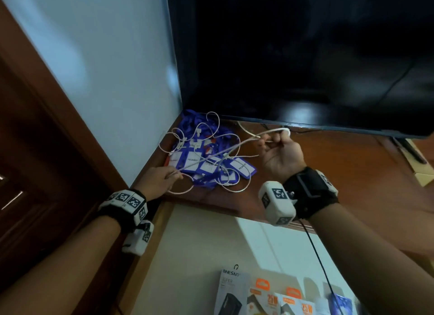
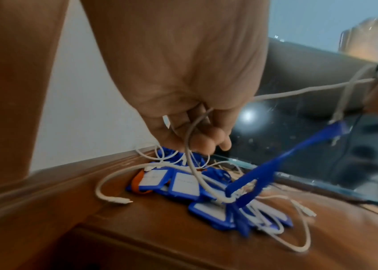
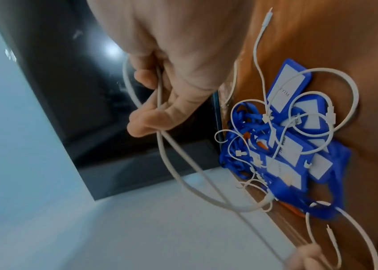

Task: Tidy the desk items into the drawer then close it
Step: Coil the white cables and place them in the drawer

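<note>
wooden desk [image 1: 328, 174] carries tangled badges [image 1: 206, 164]. left hand [image 1: 157, 179] and right hand [image 1: 279, 155] each pinch the white cable [image 1: 234, 148]: light, limp, snag-prone between grips; hold near plugs.

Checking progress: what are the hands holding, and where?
Both grip one white cable: right hand by a loop, left hand further along it.

Dim indoor light; bright glare spot on black screen [image 2: 248, 115]. Wrist views motion-blurred, smeared at edges; head view sharper, wide-angle bent lines.
</note>
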Action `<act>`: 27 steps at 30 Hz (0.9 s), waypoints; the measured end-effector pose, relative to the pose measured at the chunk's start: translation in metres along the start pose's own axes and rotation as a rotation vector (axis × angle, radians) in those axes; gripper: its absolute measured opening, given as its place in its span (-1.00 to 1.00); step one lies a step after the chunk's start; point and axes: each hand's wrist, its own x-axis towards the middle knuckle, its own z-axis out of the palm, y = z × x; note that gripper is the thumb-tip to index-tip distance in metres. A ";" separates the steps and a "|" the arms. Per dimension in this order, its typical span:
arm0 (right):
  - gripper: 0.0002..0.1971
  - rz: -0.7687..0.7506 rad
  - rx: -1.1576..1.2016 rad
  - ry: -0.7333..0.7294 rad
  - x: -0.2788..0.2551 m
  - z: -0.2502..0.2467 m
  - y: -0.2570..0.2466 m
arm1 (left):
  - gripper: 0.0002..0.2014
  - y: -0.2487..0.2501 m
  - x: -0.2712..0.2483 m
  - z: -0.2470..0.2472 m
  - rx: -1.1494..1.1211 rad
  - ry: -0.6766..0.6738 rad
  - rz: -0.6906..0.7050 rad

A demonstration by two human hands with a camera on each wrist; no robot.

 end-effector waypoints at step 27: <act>-0.33 -0.133 -1.351 0.271 -0.012 -0.021 -0.027 | -0.73 0.134 0.037 -0.080 -0.357 0.466 0.246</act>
